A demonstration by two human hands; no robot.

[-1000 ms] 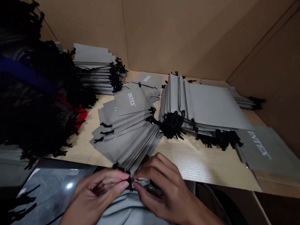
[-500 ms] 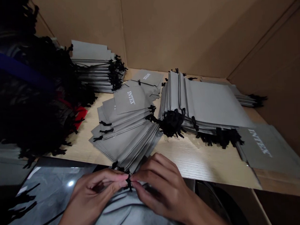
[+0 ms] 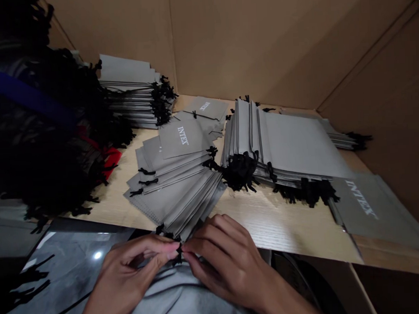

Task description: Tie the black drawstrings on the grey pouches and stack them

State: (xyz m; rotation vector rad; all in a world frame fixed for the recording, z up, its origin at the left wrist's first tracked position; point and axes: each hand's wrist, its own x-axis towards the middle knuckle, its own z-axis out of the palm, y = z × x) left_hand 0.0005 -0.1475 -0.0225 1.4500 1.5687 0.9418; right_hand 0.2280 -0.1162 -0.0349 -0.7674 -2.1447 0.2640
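At the table's front edge my two hands meet over a black drawstring (image 3: 179,254) of a grey pouch. My left hand (image 3: 131,267) pinches the cord between thumb and forefinger. From the other side, my right hand (image 3: 228,258) is closed on the same cord, its fingertips almost touching the left ones. Just beyond the fingers, a fanned pile of grey drawstring pouches (image 3: 183,200) lies with its cord ends toward me. A pouch printed INTEX (image 3: 181,139) rests on the pile's far part. The exact knot or loop between my fingertips is hard to make out.
Right of the fan stands a thick stack of grey pouches (image 3: 295,144); another stack (image 3: 126,96) is at the back left. A large dark heap of black cords (image 3: 42,136) fills the left side. Cardboard walls (image 3: 242,40) enclose the wooden table (image 3: 264,228).
Almost nothing differs. Both hands keep their pinch on the cord in the same place, with only a very slight shift of the fingers.
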